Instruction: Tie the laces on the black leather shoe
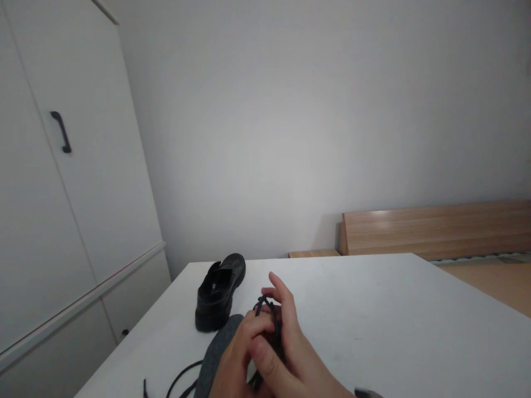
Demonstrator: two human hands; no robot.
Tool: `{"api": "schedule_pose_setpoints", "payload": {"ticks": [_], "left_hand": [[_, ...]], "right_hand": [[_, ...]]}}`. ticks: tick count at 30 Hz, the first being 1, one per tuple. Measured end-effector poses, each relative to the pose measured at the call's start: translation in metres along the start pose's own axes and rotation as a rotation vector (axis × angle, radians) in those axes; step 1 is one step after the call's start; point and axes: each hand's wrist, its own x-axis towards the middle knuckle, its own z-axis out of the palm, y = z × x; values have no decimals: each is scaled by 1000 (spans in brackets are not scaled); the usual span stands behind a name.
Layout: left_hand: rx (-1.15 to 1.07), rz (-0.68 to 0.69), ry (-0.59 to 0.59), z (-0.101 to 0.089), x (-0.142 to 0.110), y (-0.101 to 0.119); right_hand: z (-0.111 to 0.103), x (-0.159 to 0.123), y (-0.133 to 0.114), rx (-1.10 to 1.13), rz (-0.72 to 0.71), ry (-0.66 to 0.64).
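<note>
Both hands' fingers (pixel 259 326) pinched tight on black lace (pixel 265 303), w/ grey insole (pixel 215 354) beneath.

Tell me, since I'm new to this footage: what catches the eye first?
The two hands, left hand and right hand, meet at the bottom centre, fingers pinching a black shoelace. Just behind them on the white table stands a black shoe, with a grey insole lying under the left hand.

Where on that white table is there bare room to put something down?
The table's right half, from the hands to its right edge, is bare. So is the far strip behind the black shoe. The near left is crowded: shoe, grey insole, loose lace.
</note>
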Motion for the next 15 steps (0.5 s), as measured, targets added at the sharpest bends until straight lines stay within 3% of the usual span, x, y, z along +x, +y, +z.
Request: {"api": "schedule_pose_setpoints", "payload": {"ticks": [2, 5, 7, 9, 11, 12, 15], "left_hand": [[37, 44, 26, -6, 5, 3], [38, -3, 132, -16, 16, 13], [61, -70, 185, -26, 24, 18], [118, -116, 196, -35, 31, 19], [213, -114, 158, -42, 37, 16], [280, -103, 119, -45, 39, 14], [585, -143, -117, -46, 44, 8]], "right_hand": [[-2, 3, -10, 16, 14, -114], [-13, 3, -27, -13, 5, -270], [-24, -1, -39, -154, -72, -261], [-36, -8, -46, -344, -171, -137], [-45, -17, -49, -490, -209, -50], [-48, -21, -48, -544, -196, -82], [-50, -30, -38, -695, -144, -456]]}}
